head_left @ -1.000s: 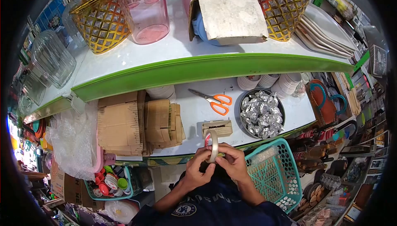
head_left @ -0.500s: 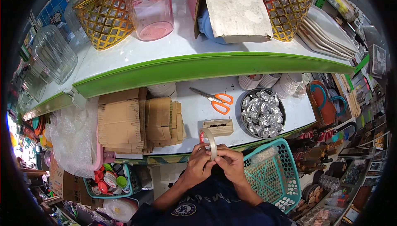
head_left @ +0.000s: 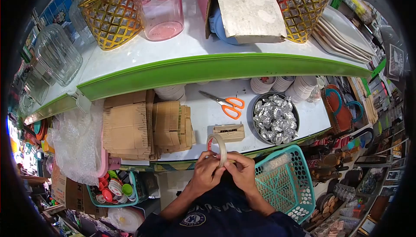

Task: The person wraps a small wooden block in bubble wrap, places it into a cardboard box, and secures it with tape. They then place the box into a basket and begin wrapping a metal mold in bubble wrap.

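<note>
A roll of clear tape (head_left: pixel 222 149) stands upright between my hands, in front of my chest. My left hand (head_left: pixel 205 170) is closed around its left side. Against its lower right edge, the fingers of my right hand (head_left: pixel 241 170) are pinched together; whether a tape end lies between them is too small to make out. Just beyond the roll, a small folded cardboard piece (head_left: pixel 229 133) lies on the white lower shelf (head_left: pixel 203 120). Orange-handled scissors (head_left: pixel 227 105) rest behind it, blades pointing left.
Stacked flattened cardboard (head_left: pixel 128 126) fills the shelf's left part. A dark round pan (head_left: pixel 255 126) of silver foil-like moulds (head_left: pixel 275 117) stands right, before stacked white cups (head_left: pixel 302 89). The green-edged upper shelf (head_left: pixel 225 65) overhangs. A teal basket (head_left: pixel 307 180) sits below right.
My hands stay at nearly the same spot with the tape roll. The right fingers have shifted slightly along its lower edge. The view has moved a little.
</note>
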Motion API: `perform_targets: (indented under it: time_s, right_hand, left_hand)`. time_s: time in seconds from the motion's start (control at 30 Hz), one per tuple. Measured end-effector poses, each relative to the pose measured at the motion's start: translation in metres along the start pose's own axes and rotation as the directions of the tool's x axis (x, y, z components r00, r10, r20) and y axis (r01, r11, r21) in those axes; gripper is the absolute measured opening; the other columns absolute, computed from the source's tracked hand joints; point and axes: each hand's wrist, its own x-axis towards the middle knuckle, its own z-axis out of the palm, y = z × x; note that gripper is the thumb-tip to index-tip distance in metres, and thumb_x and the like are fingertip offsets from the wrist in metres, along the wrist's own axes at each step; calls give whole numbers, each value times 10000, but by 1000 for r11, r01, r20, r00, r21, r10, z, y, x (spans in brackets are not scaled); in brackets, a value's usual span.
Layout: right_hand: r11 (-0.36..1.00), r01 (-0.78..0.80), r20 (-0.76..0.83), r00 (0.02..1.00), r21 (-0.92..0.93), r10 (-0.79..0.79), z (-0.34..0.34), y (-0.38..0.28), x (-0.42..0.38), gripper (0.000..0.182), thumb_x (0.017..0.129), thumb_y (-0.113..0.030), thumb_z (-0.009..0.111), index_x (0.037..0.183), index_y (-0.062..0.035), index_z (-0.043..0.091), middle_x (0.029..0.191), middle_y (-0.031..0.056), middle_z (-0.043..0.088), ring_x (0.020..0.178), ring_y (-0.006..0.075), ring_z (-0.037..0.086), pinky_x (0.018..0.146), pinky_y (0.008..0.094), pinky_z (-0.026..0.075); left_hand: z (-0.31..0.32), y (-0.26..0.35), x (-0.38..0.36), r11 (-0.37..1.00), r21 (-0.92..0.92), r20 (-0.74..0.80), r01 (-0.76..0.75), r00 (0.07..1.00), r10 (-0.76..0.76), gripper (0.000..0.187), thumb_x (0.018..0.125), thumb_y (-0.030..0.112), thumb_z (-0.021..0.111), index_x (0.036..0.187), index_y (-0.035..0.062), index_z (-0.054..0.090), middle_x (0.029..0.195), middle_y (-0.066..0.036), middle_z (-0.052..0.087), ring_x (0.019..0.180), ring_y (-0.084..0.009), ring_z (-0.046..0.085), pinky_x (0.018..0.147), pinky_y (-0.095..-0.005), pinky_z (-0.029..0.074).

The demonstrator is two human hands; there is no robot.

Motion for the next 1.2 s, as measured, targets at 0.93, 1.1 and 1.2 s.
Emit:
perform_targets:
  time_s: [0.93,1.1,1.2]
  right_hand:
    - [921,42,30,999,-388,-33,-27,-28,5,82,1010,-71,527,968,-1,529,976,168,703,886,277,698,806,335,525]
    - [850,11,125,990,-526,64,-25,-28,3,112,1032,-93,497,1014,9,540,940,142,703,823,255,688,783,337,525]
    - [828,88,203,979,-554,32,-20,-26,0,109,1023,-90,513,1036,11,548,935,144,700,813,280,690,762,345,522]
  left_hand:
    - [-26,14,-16,954,-85,348,287,906,-242,140,871,59,659,1002,19,692,730,-131,647,593,-245,629,585,-339,502]
    - [-24,20,-16,780,-217,380,587,787,-487,423,907,-29,559,1323,14,497,949,-123,639,705,-171,637,646,-296,509]
    - [-19,19,-18,669,-330,436,666,736,-518,582,945,-6,555,1475,21,314,1074,-132,604,743,-155,630,650,-292,500]
